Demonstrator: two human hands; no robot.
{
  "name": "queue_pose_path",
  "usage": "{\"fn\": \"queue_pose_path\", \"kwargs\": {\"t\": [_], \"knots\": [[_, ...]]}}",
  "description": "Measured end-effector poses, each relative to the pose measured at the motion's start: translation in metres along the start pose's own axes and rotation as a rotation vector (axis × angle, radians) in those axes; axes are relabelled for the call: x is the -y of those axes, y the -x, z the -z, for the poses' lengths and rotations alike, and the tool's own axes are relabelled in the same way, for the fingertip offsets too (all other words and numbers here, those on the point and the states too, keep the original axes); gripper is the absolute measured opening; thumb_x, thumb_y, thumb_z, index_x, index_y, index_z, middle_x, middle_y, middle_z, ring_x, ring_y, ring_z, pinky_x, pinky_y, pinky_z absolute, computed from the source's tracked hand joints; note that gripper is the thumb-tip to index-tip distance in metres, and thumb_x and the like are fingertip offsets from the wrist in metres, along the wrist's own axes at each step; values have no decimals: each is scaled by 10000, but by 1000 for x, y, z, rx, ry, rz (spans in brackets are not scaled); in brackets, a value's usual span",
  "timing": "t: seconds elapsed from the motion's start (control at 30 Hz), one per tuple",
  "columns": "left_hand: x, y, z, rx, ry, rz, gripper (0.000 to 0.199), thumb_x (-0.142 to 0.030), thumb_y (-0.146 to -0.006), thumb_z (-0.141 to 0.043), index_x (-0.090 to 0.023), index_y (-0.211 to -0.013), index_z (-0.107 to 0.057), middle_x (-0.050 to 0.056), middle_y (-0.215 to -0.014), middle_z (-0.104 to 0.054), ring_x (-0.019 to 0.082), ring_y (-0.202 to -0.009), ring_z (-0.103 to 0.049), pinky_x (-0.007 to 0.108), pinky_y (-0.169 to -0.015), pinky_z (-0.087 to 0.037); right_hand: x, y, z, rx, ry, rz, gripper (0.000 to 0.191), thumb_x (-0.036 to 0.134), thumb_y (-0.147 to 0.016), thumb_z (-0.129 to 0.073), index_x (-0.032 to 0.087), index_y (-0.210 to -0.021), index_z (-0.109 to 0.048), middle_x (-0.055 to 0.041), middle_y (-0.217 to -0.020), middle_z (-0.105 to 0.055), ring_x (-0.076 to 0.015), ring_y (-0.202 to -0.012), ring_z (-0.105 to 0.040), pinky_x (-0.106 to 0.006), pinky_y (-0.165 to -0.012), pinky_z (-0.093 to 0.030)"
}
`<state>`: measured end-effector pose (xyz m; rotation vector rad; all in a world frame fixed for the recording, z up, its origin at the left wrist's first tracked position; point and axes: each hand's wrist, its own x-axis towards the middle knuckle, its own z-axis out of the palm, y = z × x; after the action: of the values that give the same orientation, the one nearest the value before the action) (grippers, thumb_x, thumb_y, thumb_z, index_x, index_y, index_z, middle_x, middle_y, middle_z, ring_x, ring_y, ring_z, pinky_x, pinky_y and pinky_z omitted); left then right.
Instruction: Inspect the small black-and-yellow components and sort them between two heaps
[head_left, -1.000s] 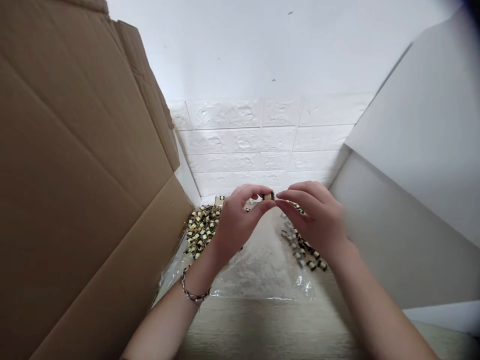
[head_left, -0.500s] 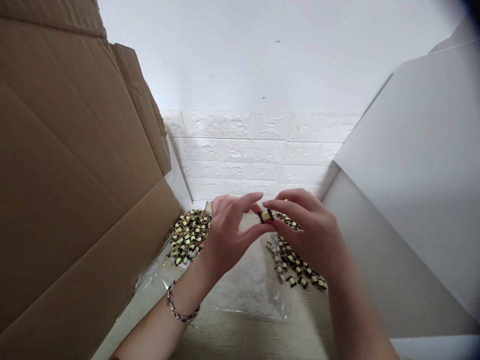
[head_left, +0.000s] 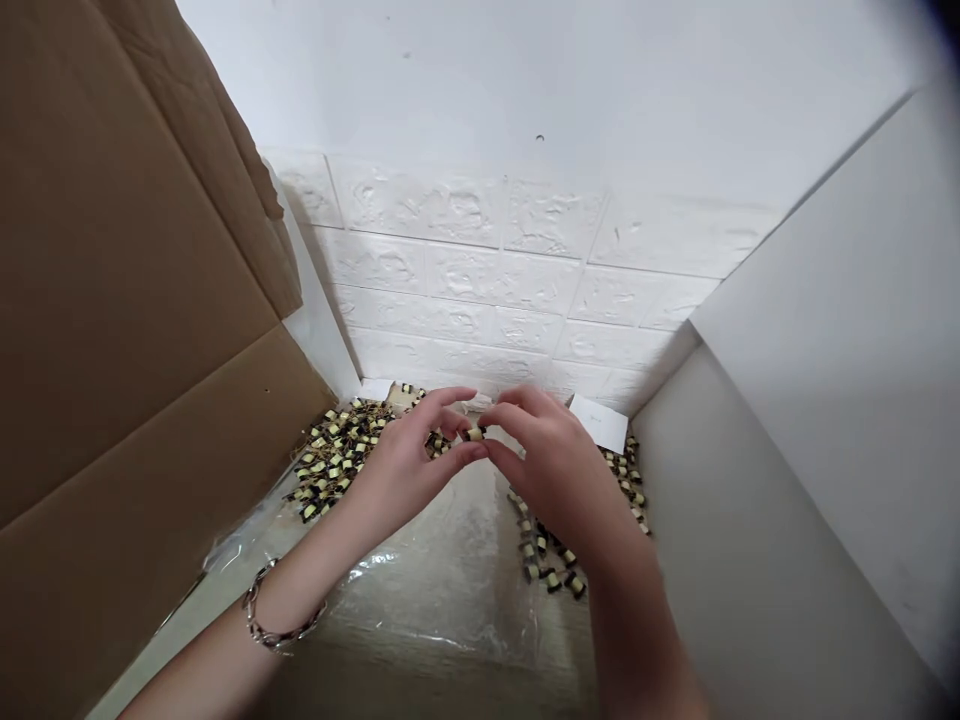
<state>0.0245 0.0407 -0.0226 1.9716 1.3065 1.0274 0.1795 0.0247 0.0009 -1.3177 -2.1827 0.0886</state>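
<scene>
A pale table (head_left: 427, 685) runs up to a white brick-patterned wall (head_left: 465, 280), with brown cardboard (head_left: 135, 300) standing on the left and a white panel (head_left: 765, 540) on the right. A clear plastic bag (head_left: 442, 570) lies flat on the table, between a left pile (head_left: 337, 455) and a right pile (head_left: 555, 578) of black-and-yellow parts. Above its far end, the left hand (head_left: 405, 445) and right hand (head_left: 551, 460) meet, fingertips pinched on one small part (head_left: 475, 434). Fingers partly cover that part; the right hand and forearm hide some of the right pile. Writing on the far-right card (head_left: 600, 422) is unreadable.
</scene>
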Motion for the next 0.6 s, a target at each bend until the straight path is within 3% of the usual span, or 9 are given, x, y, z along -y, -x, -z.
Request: {"fn": "queue_pose_path", "kwargs": {"t": [0.07,0.17,0.23,0.37,0.47,0.6], "knots": [[2,-1,6,31,-156,34,553,-487,-689,-543,-277,-1175,-381,29,-893,-600,221,-902,-528,382,-783,-403,-6,-3,-2,65,-40,-20,123,281,-799,-470,225,-862,-560,-3,-927,-533,-132,-845,-493,-264,-736,-389],[-2,3,22,-22,-465,39,628,-549,-677,-514,-288,-1221,-342,53,-1073,-551,297,-1062,-414,503,-892,-267,-25,-2,-2,173,-76,-139,157,347,-786,-472,226,-813,-568,12,-861,-563,-109,-757,-514,-235,-669,-389],[-6,8,36,-41,-583,30,527,-541,-731,-442,-308,-1199,-375,46,-1133,-514,300,-1096,-374,509,-909,-227,-43,1,-4,246,8,-313,191,364,-767,-470,208,-736,-576,4,-767,-587,-121,-698,-522,-237,-601,-376],[-2,11,56,-2,-655,3,430,-500,-793,-354,-312,-1177,-402,37,-1150,-503,272,-1093,-380,462,-915,-226,-81,11,-13,599,178,-688,218,357,-681,-521,157,-640,-599,-55,-663,-612,-150,-591,-542,-242,-482,-347],[12,8,64,122,-682,-22,480,-501,-786,-364,-270,-1206,-379,65,-1048,-560,261,-1002,-455,452,-895,-241,-89,14,-18,521,347,-844,262,330,-654,-542,121,-793,-617,-145,-838,-625,-226,-707,-583,-276,-508,-379],[22,4,73,262,-641,30,440,-497,-781,-367,-268,-1152,-425,45,-903,-609,237,-847,-534,411,-815,-317,-68,-7,-31,299,459,-684,275,313,-750,-442,128,-889,-591,-181,-911,-610,-268,-819,-585,-327,-570,-421]]}}
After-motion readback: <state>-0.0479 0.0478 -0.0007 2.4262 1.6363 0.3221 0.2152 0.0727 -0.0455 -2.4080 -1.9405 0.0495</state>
